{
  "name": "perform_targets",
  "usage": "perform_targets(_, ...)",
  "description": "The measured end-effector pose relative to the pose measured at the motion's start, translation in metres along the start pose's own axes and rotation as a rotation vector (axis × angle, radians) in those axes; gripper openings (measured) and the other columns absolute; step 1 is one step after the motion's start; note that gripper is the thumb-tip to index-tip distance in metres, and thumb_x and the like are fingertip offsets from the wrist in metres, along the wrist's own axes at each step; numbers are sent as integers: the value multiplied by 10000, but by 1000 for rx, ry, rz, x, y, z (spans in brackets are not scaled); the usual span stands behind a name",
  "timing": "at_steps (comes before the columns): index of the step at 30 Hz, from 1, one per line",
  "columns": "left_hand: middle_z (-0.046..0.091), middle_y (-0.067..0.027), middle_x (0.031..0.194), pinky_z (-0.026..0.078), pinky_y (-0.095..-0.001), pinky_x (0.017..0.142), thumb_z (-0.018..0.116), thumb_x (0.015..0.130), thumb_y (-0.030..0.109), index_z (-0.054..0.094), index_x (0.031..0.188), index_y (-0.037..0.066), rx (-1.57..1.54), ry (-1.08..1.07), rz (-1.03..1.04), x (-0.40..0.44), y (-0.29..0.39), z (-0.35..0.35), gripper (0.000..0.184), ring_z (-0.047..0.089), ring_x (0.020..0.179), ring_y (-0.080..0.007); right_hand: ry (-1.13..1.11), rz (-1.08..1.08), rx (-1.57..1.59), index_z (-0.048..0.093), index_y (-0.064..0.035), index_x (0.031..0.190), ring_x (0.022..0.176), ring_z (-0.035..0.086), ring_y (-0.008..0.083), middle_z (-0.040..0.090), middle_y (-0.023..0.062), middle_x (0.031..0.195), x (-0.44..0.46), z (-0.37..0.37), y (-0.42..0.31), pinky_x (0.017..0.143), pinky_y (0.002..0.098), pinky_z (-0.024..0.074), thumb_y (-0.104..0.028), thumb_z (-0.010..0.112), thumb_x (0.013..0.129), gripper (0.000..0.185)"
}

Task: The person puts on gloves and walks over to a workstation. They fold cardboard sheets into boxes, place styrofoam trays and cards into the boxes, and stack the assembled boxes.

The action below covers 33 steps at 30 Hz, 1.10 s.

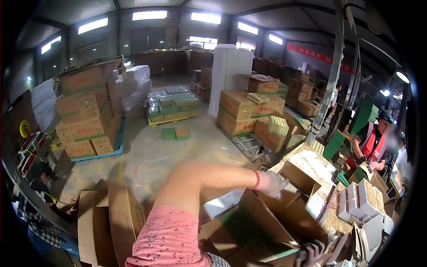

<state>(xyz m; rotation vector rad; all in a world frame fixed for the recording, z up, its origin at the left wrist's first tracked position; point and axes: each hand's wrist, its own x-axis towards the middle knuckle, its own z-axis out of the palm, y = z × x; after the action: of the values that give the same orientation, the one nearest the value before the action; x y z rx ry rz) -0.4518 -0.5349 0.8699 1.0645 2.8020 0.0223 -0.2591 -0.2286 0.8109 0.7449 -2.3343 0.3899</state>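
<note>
While both hands (270, 184) (313, 253) flank an open carton (263, 214), near its edges, grip unclear, floor (144, 162) stretches ahead

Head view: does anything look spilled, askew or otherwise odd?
Yes. What look like loose tan bits litter the pale worktable beyond the open carton, suggesting a spill. Farther back, egg trays seem to lie crooked across stacked cartons instead of square with them.
</note>
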Motion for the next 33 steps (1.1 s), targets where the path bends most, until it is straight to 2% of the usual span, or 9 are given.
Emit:
perform_targets(5, 598, -241, 1161, 467, -426, 885, 506, 902, 266, 481, 1250, -15, -365, -73, -147, -32, 41, -1, 448, 586, 1056, -379, 62, 83, 9, 548, -106, 1128, 1077, 525, 313, 571, 133, 1130, -1, 5, 38, 987, 479, 373, -179, 554, 843, 294)
perform_targets(7, 418, -258, 1352, 409, -423, 987, 490, 884, 121, 411, 1311, -38, -642, 794, 183, -14, 61, 65, 462, 493, 1189, -353, -145, 67, -21, 524, -101, 1172, 1099, 511, 329, 545, 152, 1172, -4, 25, 30, 993, 489, 365, -173, 546, 856, 325)
perform_targets(10, 453, -223, 1301, 372, -397, 1001, 410, 912, 162, 509, 1139, 12, -155, 407, 860, 16, 123, 53, 290, 451, 1211, -318, -351, 67, 9, 488, -94, 1238, 1134, 490, 354, 506, 180, 1236, -9, 67, 35, 1001, 503, 353, -165, 535, 874, 373)
perform_targets(12, 481, -173, 1299, 383, -389, 999, 442, 939, 217, 478, 1216, 28, -279, 863, 1132, 20, 166, 109, 337, 474, 1200, -267, -74, 68, -154, 464, -90, 1282, 1157, 476, 370, 480, 198, 1279, 21, 78, 76, 1007, 513, 345, -160, 528, 887, 406)
perform_targets(15, 490, -142, 1310, 419, -394, 954, 424, 958, 270, 471, 1264, 46, -310, 511, 1039, 68, 184, 193, 383, 513, 1136, -286, 198, 252, -571, 428, -83, 1348, 1191, 454, 395, 441, 226, 1343, 78, 66, 147, 1015, 527, 333, -152, 516, 906, 456)
perform_targets(18, 484, -138, 1325, 526, -460, 806, 351, 958, 412, 494, 1237, 96, -54, 165, 1182, 61, 190, 155, 445, 566, 1080, -357, -271, 477, -183, 460, -70, 1313, 1145, 488, 381, 474, 220, 1284, 51, 71, 177, 984, 477, 372, -222, 546, 897, 450)
perform_targets(22, 400, -230, 1387, 55, -541, 1130, 382, 884, 607, 482, 1277, 10, -285, -148, 929, 0, 170, 77, 721, 247, 1348, -433, -550, 542, 75, 458, -78, 1319, 1117, 506, 405, 483, 220, 1262, 3, 83, 81, 975, 442, 411, -281, 622, 842, 544)
perform_targets(28, 236, -253, 1488, 34, -540, 1130, 509, 760, 727, 247, 1453, 15, -60, 279, 285, 32, 73, 119, 1027, 146, 1399, -414, 309, 781, 704, 530, 28, 1230, 1048, 586, 229, 618, 136, 1116, -37, 106, 74, 938, 338, 447, -179, 485, 967, 338)
perform_targets(33, 357, -209, 1435, 207, -480, 1120, 691, 651, 561, 354, 1414, 36, -115, 238, 165, -4, 32, 80, 985, 278, 1357, -373, 223, 742, 617, 248, 8, 1417, 1335, 281, 330, 299, 202, 1425, -160, 64, -1, 1107, 423, 233, -446, 690, 765, 909)
